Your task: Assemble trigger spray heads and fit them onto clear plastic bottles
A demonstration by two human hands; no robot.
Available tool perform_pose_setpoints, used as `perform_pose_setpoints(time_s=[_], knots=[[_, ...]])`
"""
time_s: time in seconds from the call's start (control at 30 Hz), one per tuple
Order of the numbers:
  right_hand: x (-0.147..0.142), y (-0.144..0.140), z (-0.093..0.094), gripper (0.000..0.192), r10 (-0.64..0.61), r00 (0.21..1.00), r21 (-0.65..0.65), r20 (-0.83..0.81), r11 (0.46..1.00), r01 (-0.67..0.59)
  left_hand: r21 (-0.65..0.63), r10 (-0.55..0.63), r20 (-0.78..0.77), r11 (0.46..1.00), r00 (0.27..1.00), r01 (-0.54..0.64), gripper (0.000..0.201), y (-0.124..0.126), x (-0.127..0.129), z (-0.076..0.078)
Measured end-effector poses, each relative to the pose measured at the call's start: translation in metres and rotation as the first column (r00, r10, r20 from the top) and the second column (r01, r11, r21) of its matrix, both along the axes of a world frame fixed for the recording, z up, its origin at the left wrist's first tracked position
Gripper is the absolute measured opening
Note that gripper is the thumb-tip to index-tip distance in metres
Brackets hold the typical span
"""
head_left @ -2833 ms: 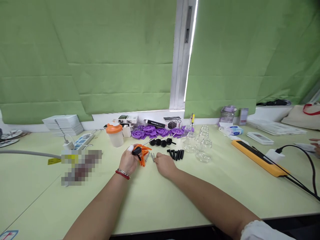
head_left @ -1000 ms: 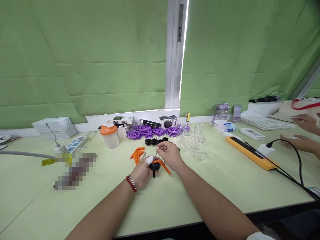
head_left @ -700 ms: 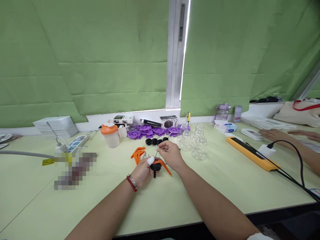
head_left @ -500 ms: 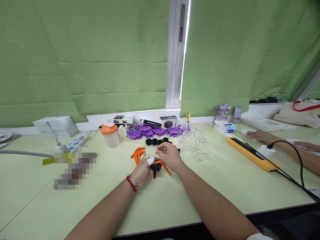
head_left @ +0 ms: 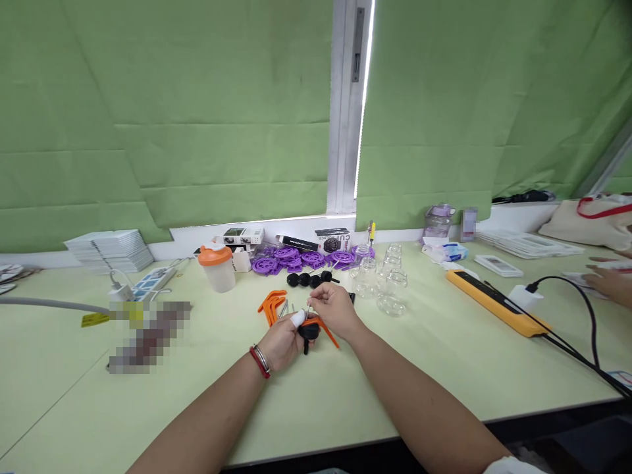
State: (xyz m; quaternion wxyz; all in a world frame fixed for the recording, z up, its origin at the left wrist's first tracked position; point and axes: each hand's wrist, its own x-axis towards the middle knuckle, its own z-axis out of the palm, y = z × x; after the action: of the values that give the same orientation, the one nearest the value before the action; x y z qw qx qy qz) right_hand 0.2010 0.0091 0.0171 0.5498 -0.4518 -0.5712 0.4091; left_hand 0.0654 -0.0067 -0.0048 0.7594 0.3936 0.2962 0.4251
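Observation:
My left hand (head_left: 282, 343), its thumb wrapped in white, is closed around a black round part (head_left: 309, 331) with a short stem pointing down. An orange angled bracket (head_left: 328, 334) lies against that part and sticks out to the right. Just above them, my right hand (head_left: 336, 309) pinches a thin metal rod (head_left: 309, 307), upright over the bracket; its lower end is hidden by my fingers. Several more orange brackets (head_left: 271, 306) rest left of my hands, with metal rods (head_left: 283, 308) beside them. Black round parts (head_left: 303, 280) stand in a row behind.
Purple wheel-shaped pieces (head_left: 286, 258) and small boxes (head_left: 243, 236) lie at the back. Clear glass jars (head_left: 392, 293) stand to the right, an orange-lidded cup (head_left: 217, 270) to the left. Beyond a yellow power strip (head_left: 494, 303), a co-worker's hand (head_left: 612, 283) is at the right edge.
My hands hold nearly the same pose over the black part and bracket. The co-worker's hands have drawn back to the right, uncovering a flat white-edged item on the table.

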Motion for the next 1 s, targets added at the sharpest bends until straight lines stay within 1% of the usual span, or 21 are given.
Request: perform_pose_setpoints(time_s=[0.13, 0.27, 0.37, 0.57, 0.63, 0.73, 0.8, 0.87, 0.9, 0.93, 1.0], knots=[[0.001, -0.003, 0.001, 0.015, 0.070, 0.995, -0.052, -0.070, 0.996, -0.074, -0.037, 0.017, 0.006, 0.999, 1.000, -0.017, 0.027, -0.002, 0.001, 0.002], [0.002, -0.007, 0.009, 0.015, 0.035, 0.999, -0.026, -0.036, 0.999, -0.036, -0.027, 0.008, 0.009, 1.000, 1.000, -0.008, 0.026, 0.000, 0.001, -0.001], [0.005, -0.007, 0.011, 0.015, 0.041, 0.999, -0.005, 0.006, 0.999, -0.041, 0.002, -0.011, -0.005, 1.000, 1.000, 0.011, 0.028, 0.001, 0.000, -0.003], [0.004, 0.002, -0.001, 0.014, -0.010, 0.999, -0.024, 0.038, 1.000, 0.011, 0.010, -0.028, 0.002, 1.000, 1.000, 0.028, 0.028, 0.000, 0.001, -0.002], [0.002, 0.002, -0.005, 0.012, 0.030, 0.998, -0.015, 0.063, 0.999, -0.029, 0.023, -0.016, 0.001, 1.000, 1.000, 0.016, 0.027, 0.001, 0.001, -0.004], [0.002, -0.001, -0.007, 0.006, 0.127, 0.983, -0.018, 0.134, 0.992, -0.126, 0.039, -0.016, -0.007, 0.999, 1.000, 0.016, 0.027, 0.005, -0.001, -0.009], [0.003, -0.004, -0.006, 0.003, 0.206, 0.963, -0.075, 0.173, 0.978, -0.196, 0.039, -0.025, -0.014, 0.999, 1.000, 0.025, 0.028, 0.008, -0.003, -0.012], [0.006, -0.008, -0.004, 0.008, 0.296, 0.928, -0.136, 0.227, 0.953, -0.271, 0.039, -0.017, -0.018, 0.999, 1.000, 0.018, 0.028, 0.008, -0.003, -0.013], [0.007, -0.009, -0.002, 0.010, 0.326, 0.905, -0.142, 0.274, 0.944, -0.297, 0.035, -0.007, -0.018, 0.999, 1.000, 0.008, 0.029, 0.008, -0.003, -0.012], [0.009, -0.011, 0.001, 0.012, 0.329, 0.882, -0.122, 0.338, 0.944, -0.306, 0.028, 0.002, -0.013, 1.000, 1.000, -0.002, 0.029, 0.008, -0.003, -0.012], [0.012, -0.014, 0.006, 0.011, 0.276, 0.823, -0.029, 0.497, 0.953, -0.303, 0.003, 0.008, 0.012, 1.000, 1.000, -0.008, 0.027, 0.007, -0.002, -0.010]])
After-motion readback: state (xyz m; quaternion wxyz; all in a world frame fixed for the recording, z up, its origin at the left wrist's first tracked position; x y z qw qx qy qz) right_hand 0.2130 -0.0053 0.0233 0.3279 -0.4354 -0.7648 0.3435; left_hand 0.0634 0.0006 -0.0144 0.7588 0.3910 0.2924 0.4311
